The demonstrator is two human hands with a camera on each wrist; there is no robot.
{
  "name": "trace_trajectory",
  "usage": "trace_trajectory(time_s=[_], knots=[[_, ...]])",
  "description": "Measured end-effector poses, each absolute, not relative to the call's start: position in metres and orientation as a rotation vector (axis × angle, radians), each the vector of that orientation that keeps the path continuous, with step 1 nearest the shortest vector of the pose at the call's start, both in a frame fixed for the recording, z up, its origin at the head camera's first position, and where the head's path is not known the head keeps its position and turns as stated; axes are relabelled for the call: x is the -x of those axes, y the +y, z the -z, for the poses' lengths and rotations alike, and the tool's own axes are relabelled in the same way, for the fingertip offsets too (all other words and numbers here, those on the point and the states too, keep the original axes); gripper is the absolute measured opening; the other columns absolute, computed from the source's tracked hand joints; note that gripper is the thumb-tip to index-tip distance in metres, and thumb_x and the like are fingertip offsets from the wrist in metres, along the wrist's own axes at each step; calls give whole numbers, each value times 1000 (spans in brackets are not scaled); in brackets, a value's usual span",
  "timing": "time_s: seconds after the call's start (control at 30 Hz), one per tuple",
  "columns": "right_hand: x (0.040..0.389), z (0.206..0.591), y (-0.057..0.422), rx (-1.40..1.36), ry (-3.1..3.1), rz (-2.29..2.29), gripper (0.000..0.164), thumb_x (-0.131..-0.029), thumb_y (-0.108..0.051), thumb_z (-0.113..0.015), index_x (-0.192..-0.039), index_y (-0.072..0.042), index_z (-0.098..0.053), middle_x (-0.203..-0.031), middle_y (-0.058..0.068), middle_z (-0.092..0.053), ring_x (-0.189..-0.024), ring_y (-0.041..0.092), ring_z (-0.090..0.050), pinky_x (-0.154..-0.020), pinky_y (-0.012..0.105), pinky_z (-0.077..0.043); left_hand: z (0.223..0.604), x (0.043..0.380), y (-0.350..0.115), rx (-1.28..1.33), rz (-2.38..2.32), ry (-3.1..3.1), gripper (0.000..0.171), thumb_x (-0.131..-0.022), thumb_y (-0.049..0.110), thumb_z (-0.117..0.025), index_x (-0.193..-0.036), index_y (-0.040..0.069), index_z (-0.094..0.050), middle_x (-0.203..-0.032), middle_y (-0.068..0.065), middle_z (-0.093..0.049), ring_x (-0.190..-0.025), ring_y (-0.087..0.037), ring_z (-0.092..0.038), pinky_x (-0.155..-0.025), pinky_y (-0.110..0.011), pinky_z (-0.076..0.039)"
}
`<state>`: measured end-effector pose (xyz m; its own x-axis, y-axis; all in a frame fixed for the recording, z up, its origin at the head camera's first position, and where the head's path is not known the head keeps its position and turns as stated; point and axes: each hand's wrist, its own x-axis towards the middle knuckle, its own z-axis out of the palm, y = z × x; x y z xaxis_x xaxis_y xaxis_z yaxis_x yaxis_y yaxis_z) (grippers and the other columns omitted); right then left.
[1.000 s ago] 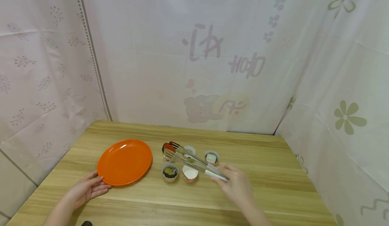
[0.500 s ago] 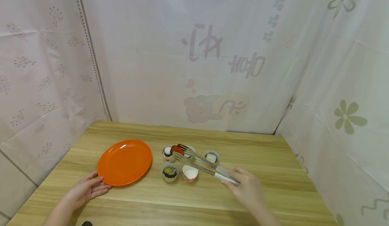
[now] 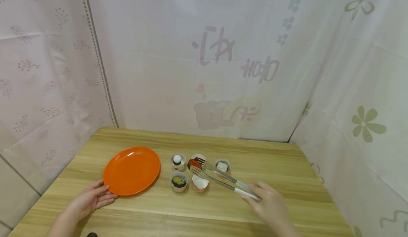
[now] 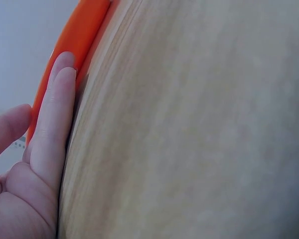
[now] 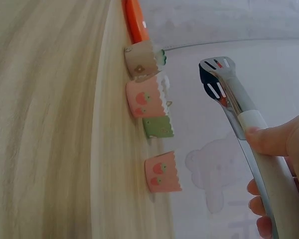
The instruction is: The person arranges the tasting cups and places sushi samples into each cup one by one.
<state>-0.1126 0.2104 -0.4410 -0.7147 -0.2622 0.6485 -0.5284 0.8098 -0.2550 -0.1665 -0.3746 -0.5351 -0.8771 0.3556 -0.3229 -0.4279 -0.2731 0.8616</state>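
My left hand grips the near-left rim of a round orange plate, thumb above and straight fingers along the underside in the left wrist view. My right hand holds metal tongs by their white handles. Between the tongs' slotted tips is a dark-sided sushi piece with a red top, raised over the back middle paper cup, which it partly covers. A white-topped dark piece sits in the back left cup.
A front left cup holds a dark piece with a yellow-green top. Beside it stands a pink cup with a white inside. A white piece sits in the right cup. A black rounded object shows at the wooden table's front edge.
My right hand has moved right and toward me, carrying the red-topped sushi in the tongs from the back left cup to over the back middle cup. My left hand and the plate stay put.
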Motion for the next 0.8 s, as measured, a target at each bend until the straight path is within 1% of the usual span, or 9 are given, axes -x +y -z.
trace_trajectory(time_s=[0.17,0.27,0.33,0.5,0.67,0.8], knots=[[109,445,218,-564,-2419,-595,34,-61,-16,-91,-91,-8,-76,-82,-11,-61,-59,-5,-45,-46,13,-43,535,166,-375,85,-2178,1500,75,-105,13,-38,-145,0,24,-107,-17,-66,-103,-31,-64,-97,-46,-46],[108,446,222,-563,-2430,-573,34,-61,-15,-91,-91,-7,-76,-82,-9,-62,-61,-5,-48,-48,13,-46,534,166,-375,80,-2182,1499,74,-105,13,-38,-146,-2,23,-107,-17,-66,-103,-31,-64,-97,-46,-46],[107,446,224,-570,-2430,-541,36,-60,-15,-91,-91,-5,-76,-84,-6,-64,-63,-2,-53,-51,13,-48,532,166,-374,76,-2179,1502,73,-105,13,-38,-146,-3,21,-107,-17,-66,-103,-31,-64,-97,-46,-46],[104,448,227,-592,-2420,-518,41,-57,-15,-92,-91,1,-75,-86,0,-66,-63,2,-57,-51,11,-48,532,165,-374,74,-2179,1502,73,-105,13,-38,-146,-3,20,-107,-17,-66,-103,-31,-64,-97,-46,-46],[103,452,229,-600,-2420,-532,41,-57,-14,-93,-90,1,-75,-86,0,-66,-62,0,-56,-49,9,-45,535,166,-374,88,-2185,1506,74,-105,13,-39,-147,-2,20,-106,-17,-66,-102,-31,-64,-96,-46,-46],[102,456,231,-608,-2423,-544,41,-56,-11,-93,-90,1,-74,-84,-1,-65,-60,-4,-52,-46,9,-43,536,166,-374,93,-2187,1506,75,-105,13,-40,-147,-1,20,-107,-18,-66,-102,-31,-64,-96,-46,-46]])
